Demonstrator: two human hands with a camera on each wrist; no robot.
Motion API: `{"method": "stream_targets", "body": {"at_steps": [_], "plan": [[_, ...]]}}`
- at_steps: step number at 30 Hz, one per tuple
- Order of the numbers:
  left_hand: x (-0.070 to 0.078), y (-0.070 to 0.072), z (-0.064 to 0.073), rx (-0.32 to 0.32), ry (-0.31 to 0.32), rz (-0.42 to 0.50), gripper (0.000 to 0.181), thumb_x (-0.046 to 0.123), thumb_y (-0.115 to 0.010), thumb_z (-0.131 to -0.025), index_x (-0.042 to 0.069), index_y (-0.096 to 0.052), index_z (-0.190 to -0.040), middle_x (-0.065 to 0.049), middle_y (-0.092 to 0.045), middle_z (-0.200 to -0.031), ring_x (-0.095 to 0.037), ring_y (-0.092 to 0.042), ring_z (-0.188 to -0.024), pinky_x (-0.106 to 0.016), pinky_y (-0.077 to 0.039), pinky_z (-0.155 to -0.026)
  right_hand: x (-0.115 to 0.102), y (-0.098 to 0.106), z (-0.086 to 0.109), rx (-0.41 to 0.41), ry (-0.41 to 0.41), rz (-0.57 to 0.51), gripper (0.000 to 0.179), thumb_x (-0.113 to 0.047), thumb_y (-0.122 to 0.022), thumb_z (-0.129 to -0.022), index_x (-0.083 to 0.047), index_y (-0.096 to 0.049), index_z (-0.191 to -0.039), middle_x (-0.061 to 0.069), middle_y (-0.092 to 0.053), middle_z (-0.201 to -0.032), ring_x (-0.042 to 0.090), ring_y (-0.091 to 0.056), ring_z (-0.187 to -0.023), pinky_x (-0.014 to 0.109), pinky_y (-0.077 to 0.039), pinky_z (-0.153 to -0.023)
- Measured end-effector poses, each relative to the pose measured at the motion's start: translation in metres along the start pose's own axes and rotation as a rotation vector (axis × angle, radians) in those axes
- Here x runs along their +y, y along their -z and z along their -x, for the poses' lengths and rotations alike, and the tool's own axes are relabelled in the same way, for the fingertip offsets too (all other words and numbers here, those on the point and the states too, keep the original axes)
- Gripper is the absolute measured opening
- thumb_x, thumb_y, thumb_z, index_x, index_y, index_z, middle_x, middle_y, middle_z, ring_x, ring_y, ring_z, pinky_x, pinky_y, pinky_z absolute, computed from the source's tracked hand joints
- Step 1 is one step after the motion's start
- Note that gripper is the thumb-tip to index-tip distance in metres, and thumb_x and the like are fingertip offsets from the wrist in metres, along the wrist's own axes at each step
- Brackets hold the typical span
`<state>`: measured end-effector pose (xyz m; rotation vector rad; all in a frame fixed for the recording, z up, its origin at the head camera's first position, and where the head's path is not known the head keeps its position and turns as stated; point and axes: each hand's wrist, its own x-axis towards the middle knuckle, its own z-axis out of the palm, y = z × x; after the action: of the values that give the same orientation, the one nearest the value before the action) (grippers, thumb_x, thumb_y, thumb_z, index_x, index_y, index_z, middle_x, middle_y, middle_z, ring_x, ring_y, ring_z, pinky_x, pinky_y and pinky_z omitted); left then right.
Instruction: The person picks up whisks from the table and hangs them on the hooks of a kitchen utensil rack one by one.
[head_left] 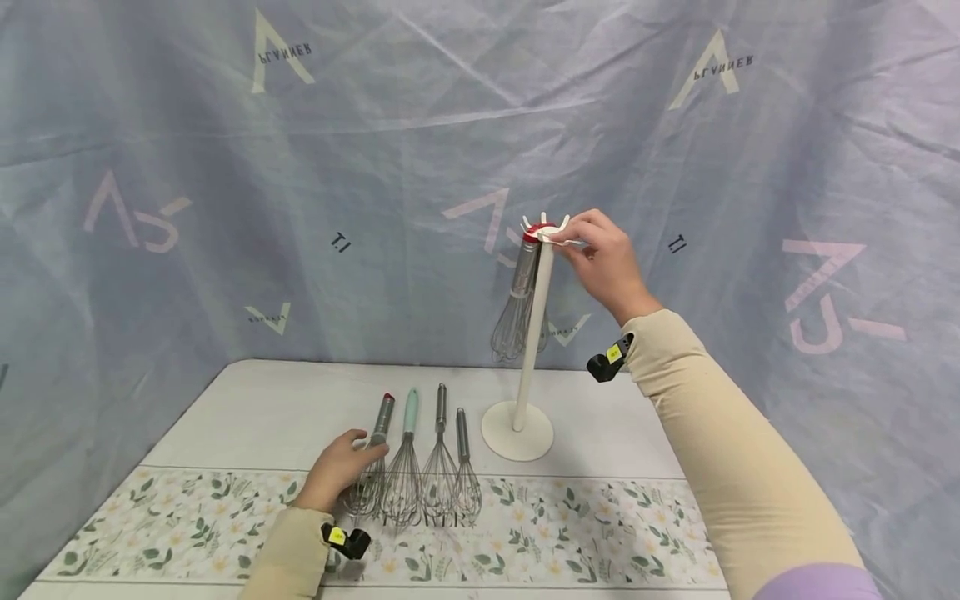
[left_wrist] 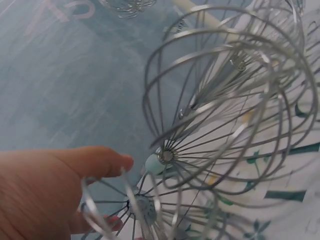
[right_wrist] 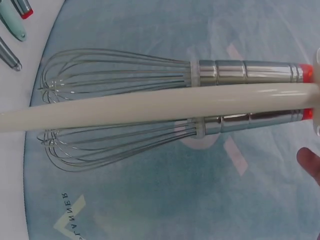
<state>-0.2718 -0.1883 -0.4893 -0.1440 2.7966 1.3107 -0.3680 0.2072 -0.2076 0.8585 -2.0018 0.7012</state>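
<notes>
My left hand (head_left: pixel 341 468) is at the leftmost whisk (head_left: pixel 385 418), which has a steel handle with a red end. In the left wrist view its thumb (left_wrist: pixel 112 162) is extended beside that whisk's wires (left_wrist: pixel 142 207), and a fingertip shows behind them. To the right lie a mint-handled whisk (head_left: pixel 411 412) and two steel-handled whisks (head_left: pixel 441 408) (head_left: pixel 462 433). My right hand (head_left: pixel 606 260) pinches a hook at the top of a white stand (head_left: pixel 531 350). Two steel whisks (right_wrist: pixel 230 72) (right_wrist: pixel 235 121) with red ends hang from the stand, on either side of its pole in the right wrist view.
The stand's round base (head_left: pixel 498 433) rests on the white table (head_left: pixel 270 408), right of the row of whisks. A floral strip (head_left: pixel 570 533) runs across the table under the wire ends. Behind everything hangs a grey-blue printed curtain (head_left: pixel 390 275).
</notes>
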Motion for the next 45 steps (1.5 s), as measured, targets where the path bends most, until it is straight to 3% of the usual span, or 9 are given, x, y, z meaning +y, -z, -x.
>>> {"method": "stream_targets", "body": {"at_steps": [6,11,16,21,30,35,45], "plan": [[0.007,-0.005,0.001,0.008,-0.014,-0.044,0.068,0.039,-0.067,-0.096,-0.005,-0.048,-0.145,-0.031,-0.056,-0.136,-0.047,-0.060,-0.114,-0.060,-0.051,-0.087,0.006,0.006,0.002,0.004,-0.013,-0.019,0.006,-0.004,-0.076,-0.090,-0.008,-0.075,-0.094,0.005,-0.065,-0.103,0.021,-0.064,-0.095,0.026,-0.052,-0.075],[0.008,-0.003,-0.002,0.004,-0.019,-0.026,0.060,0.032,-0.068,-0.095,-0.007,-0.053,-0.138,-0.024,-0.065,-0.121,-0.034,-0.066,-0.095,-0.052,-0.054,-0.075,0.007,0.007,0.004,-0.001,-0.044,-0.048,0.004,-0.006,-0.076,-0.090,-0.008,-0.076,-0.093,0.005,-0.064,-0.103,0.020,-0.063,-0.097,0.019,-0.049,-0.075],[0.005,-0.002,-0.003,0.011,0.012,0.034,0.057,0.028,-0.068,-0.095,-0.007,-0.054,-0.137,-0.020,-0.068,-0.114,-0.024,-0.063,-0.080,-0.040,-0.052,-0.063,0.005,0.003,0.005,0.007,-0.071,-0.077,0.003,-0.009,-0.077,-0.089,-0.007,-0.076,-0.092,0.004,-0.062,-0.100,0.019,-0.062,-0.096,0.017,-0.050,-0.075],[0.001,0.000,-0.005,0.022,0.022,0.073,0.056,0.029,-0.066,-0.096,-0.005,-0.054,-0.139,-0.016,-0.069,-0.103,-0.022,-0.055,-0.064,-0.037,-0.046,-0.054,0.004,-0.001,0.004,0.026,-0.073,-0.069,0.007,-0.012,-0.076,-0.090,-0.006,-0.075,-0.091,0.005,-0.062,-0.100,0.019,-0.062,-0.094,0.017,-0.050,-0.075],[0.004,0.017,-0.007,0.069,-0.021,0.064,0.056,0.030,-0.063,-0.097,-0.003,-0.052,-0.142,-0.016,-0.066,-0.095,-0.021,-0.053,-0.062,-0.036,-0.044,-0.051,0.002,-0.006,0.004,0.032,-0.064,-0.074,0.008,-0.015,-0.076,-0.090,-0.007,-0.074,-0.091,0.005,-0.060,-0.098,0.018,-0.063,-0.094,0.019,-0.051,-0.075],[0.019,0.029,-0.011,0.097,-0.047,0.099,0.056,0.032,-0.063,-0.098,0.002,-0.051,-0.144,-0.014,-0.064,-0.094,-0.022,-0.054,-0.061,-0.036,-0.047,-0.051,0.001,-0.006,0.003,0.035,-0.065,-0.061,0.009,-0.016,-0.075,-0.091,-0.007,-0.074,-0.091,0.006,-0.059,-0.098,0.019,-0.062,-0.094,0.019,-0.051,-0.074],[0.067,0.050,-0.013,0.150,-0.149,0.167,0.055,0.029,-0.063,-0.098,0.005,-0.051,-0.146,-0.016,-0.062,-0.103,-0.024,-0.062,-0.072,-0.033,-0.052,-0.056,0.000,-0.007,0.001,0.068,-0.062,-0.073,0.004,-0.007,-0.077,-0.089,-0.009,-0.073,-0.087,0.005,-0.059,-0.094,0.018,-0.062,-0.091,0.019,-0.050,-0.072]]}}
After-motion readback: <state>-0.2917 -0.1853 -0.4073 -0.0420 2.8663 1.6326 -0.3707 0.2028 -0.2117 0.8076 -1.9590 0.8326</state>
